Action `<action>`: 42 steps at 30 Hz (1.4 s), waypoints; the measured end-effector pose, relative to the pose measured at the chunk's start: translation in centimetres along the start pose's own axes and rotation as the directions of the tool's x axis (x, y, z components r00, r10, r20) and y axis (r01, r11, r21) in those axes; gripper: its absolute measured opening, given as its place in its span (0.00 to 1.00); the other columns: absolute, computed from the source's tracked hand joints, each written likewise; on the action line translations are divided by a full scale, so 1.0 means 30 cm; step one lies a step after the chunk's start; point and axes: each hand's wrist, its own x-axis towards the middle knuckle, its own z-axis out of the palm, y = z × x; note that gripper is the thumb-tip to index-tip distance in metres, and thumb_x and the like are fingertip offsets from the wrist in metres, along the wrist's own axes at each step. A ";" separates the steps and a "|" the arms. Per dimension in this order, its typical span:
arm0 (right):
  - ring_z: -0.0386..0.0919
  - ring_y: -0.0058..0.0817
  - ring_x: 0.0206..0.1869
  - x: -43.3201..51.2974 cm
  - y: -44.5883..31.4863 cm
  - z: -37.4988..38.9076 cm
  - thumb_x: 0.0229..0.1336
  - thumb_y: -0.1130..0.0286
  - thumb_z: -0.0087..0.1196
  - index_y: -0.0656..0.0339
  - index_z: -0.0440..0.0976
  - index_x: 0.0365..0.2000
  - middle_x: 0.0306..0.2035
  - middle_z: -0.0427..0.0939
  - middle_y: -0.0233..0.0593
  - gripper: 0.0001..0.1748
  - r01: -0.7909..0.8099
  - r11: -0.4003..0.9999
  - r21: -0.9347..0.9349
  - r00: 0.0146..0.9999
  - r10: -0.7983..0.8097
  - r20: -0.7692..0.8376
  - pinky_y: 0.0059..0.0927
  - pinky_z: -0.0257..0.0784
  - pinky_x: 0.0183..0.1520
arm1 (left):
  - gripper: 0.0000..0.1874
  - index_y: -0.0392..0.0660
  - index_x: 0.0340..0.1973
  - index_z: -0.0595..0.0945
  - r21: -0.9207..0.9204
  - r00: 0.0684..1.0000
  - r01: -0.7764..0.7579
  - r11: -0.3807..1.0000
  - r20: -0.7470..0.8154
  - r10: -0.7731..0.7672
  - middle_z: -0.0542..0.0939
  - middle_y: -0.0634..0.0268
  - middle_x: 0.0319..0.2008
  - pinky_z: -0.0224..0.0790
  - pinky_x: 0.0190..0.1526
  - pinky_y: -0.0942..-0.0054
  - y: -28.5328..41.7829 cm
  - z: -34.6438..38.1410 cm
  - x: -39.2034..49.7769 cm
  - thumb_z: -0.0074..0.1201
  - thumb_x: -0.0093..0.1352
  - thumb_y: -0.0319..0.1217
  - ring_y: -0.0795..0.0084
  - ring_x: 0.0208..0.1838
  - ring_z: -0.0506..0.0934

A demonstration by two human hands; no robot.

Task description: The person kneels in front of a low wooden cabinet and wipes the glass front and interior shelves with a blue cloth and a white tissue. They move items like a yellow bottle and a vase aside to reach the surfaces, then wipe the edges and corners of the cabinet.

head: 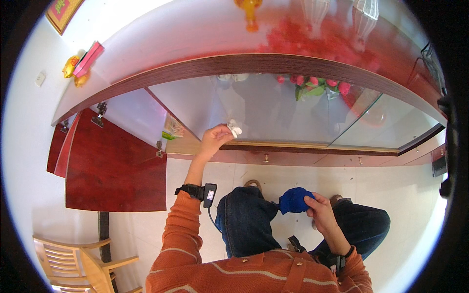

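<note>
Between the fingertips of my left hand (217,138) is a crumpled white tissue or paper (234,128), held in front of the glass front (271,121) of a low cabinet, near its lower left part. My right hand (320,210) grips a bunched blue cloth (294,200) over the floor, between my knees. Pink artificial flowers with green leaves (315,86) show through or in the glass. Whether the white piece touches the glass, I cannot tell.
Dark red cabinet doors (113,168) stand open at the left on metal hinges (99,114). Small knobs (266,158) stick out below the glass. A wooden chair (84,256) is at lower left. On the glossy cabinet top (176,40) stand a yellow vase (251,14) and golden ornaments (70,66).
</note>
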 end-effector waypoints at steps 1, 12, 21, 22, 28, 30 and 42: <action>0.59 0.12 0.18 0.000 0.000 0.001 0.55 0.68 0.55 0.61 0.75 0.28 0.21 0.70 0.24 0.07 0.001 1.000 0.005 1.000 -0.001 -0.006 0.15 0.51 0.20 | 0.08 0.39 0.34 0.76 -0.028 0.999 0.042 0.999 -0.028 -0.043 0.75 0.70 0.31 0.67 0.42 0.81 0.011 -0.009 0.001 0.58 0.60 0.23 0.81 0.38 0.73; 0.59 0.12 0.18 -0.003 0.014 -0.007 0.56 0.69 0.54 0.59 0.74 0.30 0.21 0.69 0.23 0.05 -0.023 1.000 0.011 1.000 0.023 -0.012 0.14 0.52 0.21 | 0.11 0.40 0.38 0.76 0.162 0.987 0.104 0.981 -0.135 -0.083 0.78 0.66 0.35 0.67 0.41 0.79 -0.032 0.090 0.052 0.56 0.59 0.21 0.79 0.37 0.74; 0.61 0.13 0.19 -0.007 -0.012 0.026 0.55 0.68 0.55 0.62 0.75 0.31 0.23 0.71 0.26 0.08 -0.035 0.999 -0.026 0.999 0.034 -0.032 0.15 0.54 0.22 | 0.08 0.40 0.29 0.79 0.436 0.922 -0.109 0.893 -0.292 0.255 0.75 0.58 0.30 0.65 0.40 0.70 -0.086 0.105 0.040 0.57 0.53 0.21 0.61 0.37 0.74; 0.61 0.13 0.19 -0.008 -0.019 0.023 0.55 0.68 0.55 0.63 0.75 0.31 0.23 0.71 0.26 0.08 -0.030 0.999 -0.045 0.999 0.028 -0.035 0.15 0.54 0.22 | 0.08 0.40 0.29 0.78 0.458 0.916 -0.048 0.888 -0.334 0.222 0.75 0.58 0.30 0.65 0.40 0.70 -0.084 0.099 0.033 0.57 0.53 0.21 0.62 0.36 0.74; 0.61 0.13 0.19 0.024 -0.051 0.014 0.55 0.69 0.55 0.62 0.75 0.30 0.22 0.71 0.26 0.07 -0.006 0.997 -0.074 0.999 0.002 -0.051 0.15 0.54 0.22 | 0.06 0.39 0.30 0.77 0.367 0.890 0.059 0.928 -0.441 0.118 0.75 0.62 0.29 0.66 0.40 0.74 -0.066 -0.031 -0.016 0.53 0.57 0.20 0.70 0.35 0.74; 0.61 0.13 0.19 0.031 -0.056 0.012 0.55 0.69 0.55 0.62 0.75 0.30 0.22 0.70 0.25 0.07 -0.012 0.998 -0.065 0.998 0.009 -0.055 0.15 0.54 0.22 | 0.06 0.38 0.32 0.76 0.363 0.880 0.058 0.930 -0.458 0.124 0.76 0.63 0.29 0.66 0.40 0.74 -0.070 -0.061 -0.029 0.52 0.58 0.21 0.72 0.35 0.74; 0.61 0.11 0.17 -0.025 -0.075 -0.141 0.55 0.69 0.54 0.61 0.74 0.27 0.18 0.68 0.23 0.06 -0.021 0.997 -0.076 0.978 0.005 -0.209 0.15 0.53 0.20 | 0.09 0.34 0.37 0.75 0.416 0.787 0.148 0.897 -0.599 0.148 0.78 0.58 0.33 0.65 0.42 0.73 -0.040 -0.062 -0.067 0.51 0.61 0.22 0.70 0.38 0.75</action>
